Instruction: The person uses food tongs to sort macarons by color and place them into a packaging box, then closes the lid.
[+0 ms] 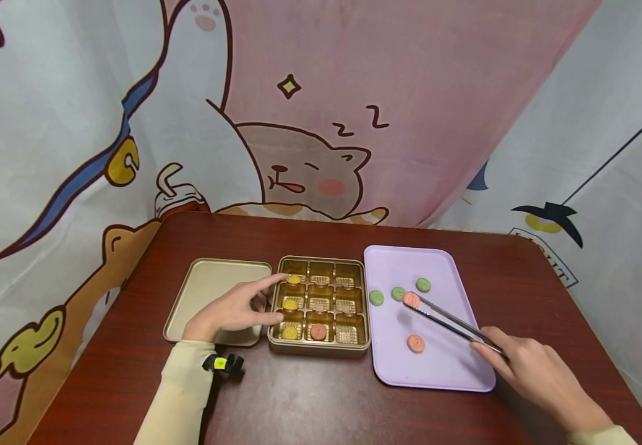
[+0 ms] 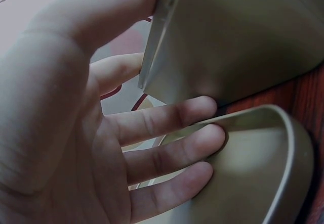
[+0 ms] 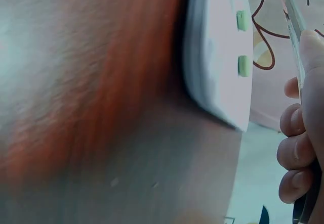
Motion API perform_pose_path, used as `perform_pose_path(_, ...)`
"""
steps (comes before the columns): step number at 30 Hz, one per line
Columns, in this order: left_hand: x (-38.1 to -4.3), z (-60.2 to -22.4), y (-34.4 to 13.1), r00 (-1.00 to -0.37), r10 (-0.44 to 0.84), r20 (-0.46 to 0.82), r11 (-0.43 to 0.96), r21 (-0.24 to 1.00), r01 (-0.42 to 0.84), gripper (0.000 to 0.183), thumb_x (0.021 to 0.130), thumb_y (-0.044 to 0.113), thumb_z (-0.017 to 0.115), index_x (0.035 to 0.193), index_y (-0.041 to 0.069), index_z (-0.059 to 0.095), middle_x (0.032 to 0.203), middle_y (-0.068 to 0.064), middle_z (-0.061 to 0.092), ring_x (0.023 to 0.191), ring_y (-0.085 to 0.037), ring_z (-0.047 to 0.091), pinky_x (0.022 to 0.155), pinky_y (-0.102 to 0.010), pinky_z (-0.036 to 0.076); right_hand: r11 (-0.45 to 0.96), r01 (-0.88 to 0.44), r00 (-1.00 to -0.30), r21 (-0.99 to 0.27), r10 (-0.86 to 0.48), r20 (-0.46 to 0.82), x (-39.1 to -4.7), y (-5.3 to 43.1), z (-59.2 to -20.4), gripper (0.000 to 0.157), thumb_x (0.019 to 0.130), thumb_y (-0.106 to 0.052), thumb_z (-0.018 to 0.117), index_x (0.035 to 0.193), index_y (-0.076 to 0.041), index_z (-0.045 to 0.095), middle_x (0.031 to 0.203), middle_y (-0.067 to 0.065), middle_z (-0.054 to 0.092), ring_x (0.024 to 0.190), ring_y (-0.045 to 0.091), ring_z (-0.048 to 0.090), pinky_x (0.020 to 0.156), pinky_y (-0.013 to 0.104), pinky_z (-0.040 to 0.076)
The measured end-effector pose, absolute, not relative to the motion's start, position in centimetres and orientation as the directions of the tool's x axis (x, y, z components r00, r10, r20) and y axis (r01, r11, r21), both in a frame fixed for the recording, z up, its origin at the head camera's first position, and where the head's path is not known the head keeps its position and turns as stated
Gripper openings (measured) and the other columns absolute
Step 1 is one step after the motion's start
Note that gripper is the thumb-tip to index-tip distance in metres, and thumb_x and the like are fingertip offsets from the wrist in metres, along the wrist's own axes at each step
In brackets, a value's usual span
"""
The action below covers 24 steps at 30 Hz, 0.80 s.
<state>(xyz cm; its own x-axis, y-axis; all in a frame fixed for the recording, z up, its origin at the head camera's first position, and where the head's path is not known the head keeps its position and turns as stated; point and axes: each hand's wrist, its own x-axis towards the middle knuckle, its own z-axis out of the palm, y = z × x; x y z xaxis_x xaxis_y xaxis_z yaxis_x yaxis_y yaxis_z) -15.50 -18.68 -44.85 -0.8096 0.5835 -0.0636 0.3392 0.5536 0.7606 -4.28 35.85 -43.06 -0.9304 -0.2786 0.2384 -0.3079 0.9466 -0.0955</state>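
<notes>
The peach disc (image 1: pixel 412 299) at the tips of the metal tongs (image 1: pixel 448 316) is looking like a light piece — probably firm and perhaps brittle, so a hard squeeze could be chipping its edge or sending it skidding out. Its rounded rim is likely offering the best hold, one tip bearing on each side across the middle; the tips are sitting about there now, though the angle is hiding the exact contact. The smooth metal may be giving little friction.

The disc is showing a pale orange-pink colour, a round outline and a raised pattern too small to read. It is appearing over the middle of the lilac tray (image 1: pixel 438 371), right beside a green disc (image 1: pixel 398 293); whether it is clear of the surface is hard to tell. Another green disc (image 1: pixel 376 298) is lying to the left, a third (image 1: pixel 423 285) farther to the right, and a second peach disc (image 1: pixel 416 343) nearer.

The right hand (image 1: pixel 540 371) is grasping the tongs, fingers curling round them. The left hand (image 1: pixel 237 311) is gripping nothing — its fingers are spreading loosely, index and thumb reaching the left rim of the gold tin (image 1: pixel 321 350). There, three yellow discs (image 1: pixel 290 333) are occupying the left column, and a similar peach disc (image 1: pixel 318 332) the near row's middle compartment. A shallow gold lid (image 1: pixel 215 284) is lying left of the tin.
</notes>
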Motion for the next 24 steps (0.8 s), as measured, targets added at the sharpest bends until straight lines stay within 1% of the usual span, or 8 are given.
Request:
perform_pose_path(1,-15.5,-44.8,-18.7,-0.810,0.583,-0.064,0.554,0.761,0.338,0.087,0.093,0.045,0.080,0.165,0.023,0.036,0.122,-0.005,0.065,0.092,-0.014,0.066,0.086,-0.035,0.055,0.944,-0.316,-0.926,-0.097,-0.285,0.249,-4.5,35.7,-43.0,0.027,0.090,-0.035,0.084,0.107,-0.020,0.070,0.070,-0.016,0.062,0.057,0.001,0.045,0.048,0.034,0.042)
perform_pose_path(5,-15.5,-44.9,-18.7,-0.812,0.581,-0.066,0.556,0.760,0.336,0.087,0.093,0.045,0.080,0.165,0.024,0.035,0.122,-0.005,0.065,0.092,-0.014,0.066,0.085,-0.035,0.055,0.936,-0.338,-0.914,-0.094,-0.303,0.268,-5.3,34.9,-42.5,0.025,0.088,-0.036,0.085,0.100,-0.024,0.066,0.066,-0.021,0.051,0.057,0.000,0.041,0.048,0.029,0.036)
perform_pose_path(8,-15.5,-44.9,-18.7,-0.813,0.579,-0.067,0.556,0.761,0.334,0.087,0.093,0.045,0.079,0.165,0.025,0.035,0.123,-0.005,0.064,0.092,-0.014,0.066,0.086,-0.036,0.055,0.931,-0.354,-0.908,-0.092,-0.319,0.271,-5.8,34.2,-42.3,0.026,0.088,-0.037,0.085,0.097,-0.025,0.063,0.064,-0.021,0.044,0.056,0.000,0.037,0.049,0.026,0.032)
perform_pose_path(18,-15.5,-44.9,-18.7,-0.809,0.584,-0.063,0.550,0.764,0.337,0.087,0.093,0.045,0.079,0.165,0.024,0.036,0.122,-0.005,0.065,0.093,-0.014,0.066,0.088,-0.038,0.056,0.885,-0.459,-0.848,-0.076,-0.411,0.334,-7.7,31.7,-42.0,0.026,0.086,-0.029,0.087,0.097,-0.023,0.064,0.062,-0.020,0.045,0.053,0.000,0.035,0.047,0.023,0.031)
perform_pose_path(24,-15.5,-44.9,-18.7,-0.807,0.587,-0.064,0.549,0.763,0.339,0.087,0.094,0.045,0.079,0.166,0.025,0.035,0.121,-0.004,0.065,0.093,-0.013,0.066,0.088,-0.037,0.056,0.850,-0.521,-0.811,-0.078,-0.465,0.355,-8.7,30.1,-41.8,0.028,0.084,-0.027,0.088,0.095,-0.024,0.062,0.061,-0.019,0.044,0.052,-0.001,0.034,0.047,0.021,0.029)
